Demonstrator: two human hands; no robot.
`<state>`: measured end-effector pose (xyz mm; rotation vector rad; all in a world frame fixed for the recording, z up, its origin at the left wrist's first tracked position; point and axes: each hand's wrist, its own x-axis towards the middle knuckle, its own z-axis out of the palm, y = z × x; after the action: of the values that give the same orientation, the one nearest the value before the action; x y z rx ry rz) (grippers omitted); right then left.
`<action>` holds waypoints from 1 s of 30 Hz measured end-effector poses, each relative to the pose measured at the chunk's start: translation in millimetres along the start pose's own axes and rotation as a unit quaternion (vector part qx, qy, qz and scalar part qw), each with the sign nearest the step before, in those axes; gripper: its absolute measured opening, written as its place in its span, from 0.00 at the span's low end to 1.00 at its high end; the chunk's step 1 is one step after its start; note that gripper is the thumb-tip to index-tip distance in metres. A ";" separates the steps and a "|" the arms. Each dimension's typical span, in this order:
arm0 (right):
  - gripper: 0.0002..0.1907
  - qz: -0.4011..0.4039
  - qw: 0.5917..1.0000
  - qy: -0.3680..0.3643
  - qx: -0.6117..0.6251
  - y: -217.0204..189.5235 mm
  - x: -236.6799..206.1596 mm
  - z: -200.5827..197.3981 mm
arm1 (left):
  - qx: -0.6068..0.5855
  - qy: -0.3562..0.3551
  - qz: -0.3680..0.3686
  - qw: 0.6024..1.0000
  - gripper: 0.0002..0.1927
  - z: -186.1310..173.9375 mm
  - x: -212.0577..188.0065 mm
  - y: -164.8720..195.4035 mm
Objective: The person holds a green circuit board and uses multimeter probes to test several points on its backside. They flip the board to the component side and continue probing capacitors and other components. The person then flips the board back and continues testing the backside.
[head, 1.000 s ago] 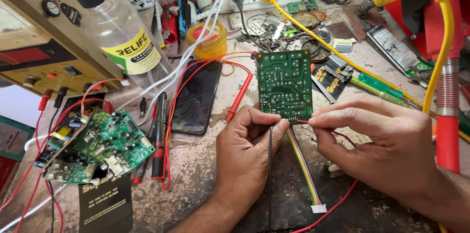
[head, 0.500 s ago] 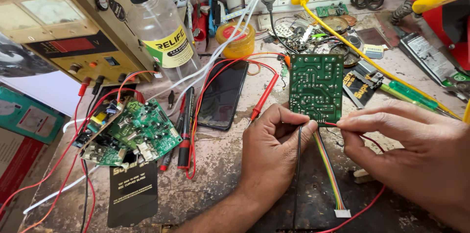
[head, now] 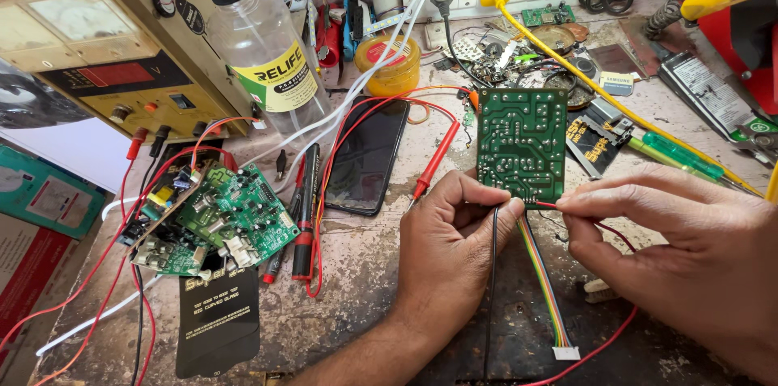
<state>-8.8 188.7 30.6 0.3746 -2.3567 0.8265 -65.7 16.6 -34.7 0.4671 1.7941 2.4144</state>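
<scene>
Left hand [head: 454, 252] pinching bottom edge of green circuit board [head: 521, 143], held upright, long axis pointing away. Right hand [head: 681, 248] just beside, nipping red wire [head: 604, 228] at board's lower right corner, above surface [head: 356, 272].

Black phone [head: 369, 155], clear bottle [head: 259, 45], yellow jar [head: 391, 64], power supply [head: 97, 45].

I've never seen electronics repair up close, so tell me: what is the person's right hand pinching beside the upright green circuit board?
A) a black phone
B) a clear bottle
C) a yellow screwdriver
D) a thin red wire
D: the right hand pinches a thin red wire at the lower edge of the green circuit board, which the left hand holds upright.
</scene>
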 end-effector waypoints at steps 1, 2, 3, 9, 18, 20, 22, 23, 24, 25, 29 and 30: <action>0.11 0.000 1.000 0.001 0.001 0.2 0.3 -0.2 | 0.002 0.001 0.001 1.000 0.06 0.3 0.1 0.3; 0.11 -0.004 1.000 0.001 -0.002 0.2 0.3 -0.6 | 0.003 0.001 0.002 1.000 0.06 0.7 -0.1 0.5; 0.11 -0.008 1.000 0.003 -0.006 0.0 0.5 -0.3 | 0.006 0.002 0.003 1.000 0.06 0.5 -0.2 1.0; 0.10 -0.017 1.000 0.008 -0.005 -0.3 0.6 1.4 | 0.012 0.014 0.001 1.000 0.06 2.5 -0.5 2.5; 0.09 -0.030 0.999 0.009 -0.027 8.0 -1.3 -4.0 | 0.002 0.009 -0.011 1.000 0.07 5.4 2.7 -1.3; 0.09 -0.027 0.999 0.007 -0.029 9.1 -2.0 -4.6 | 0.007 0.009 -0.007 1.000 0.07 5.2 3.1 -2.0; 0.09 -0.023 0.999 0.007 -0.036 10.6 -2.0 -4.8 | 0.008 0.009 -0.006 1.000 0.07 5.5 4.3 -2.7; 0.09 -0.024 0.999 0.006 -0.034 11.1 -2.3 -5.0 | 0.007 0.009 -0.008 1.000 0.07 5.8 4.2 -3.1; 0.09 -0.024 0.999 0.005 -0.032 11.5 -2.7 -5.0 | 0.005 0.010 -0.010 1.000 0.07 5.9 3.9 -3.5; 0.09 -0.026 0.999 0.005 -0.030 12.3 -2.3 -5.1 | 0.007 0.010 -0.009 1.000 0.07 5.8 4.4 -3.6; 0.09 -0.022 0.999 0.003 -0.033 12.7 -2.6 -5.0 | 0.012 0.010 -0.005 1.000 0.07 6.3 4.4 -3.9; 0.09 -0.021 0.999 0.002 -0.031 12.7 -2.3 -5.2 | 0.013 0.010 -0.003 1.000 0.07 6.4 4.4 -3.8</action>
<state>-10.3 202.0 26.4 0.3952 -2.3570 0.7313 -68.4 24.8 -35.8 0.4419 1.8350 2.4023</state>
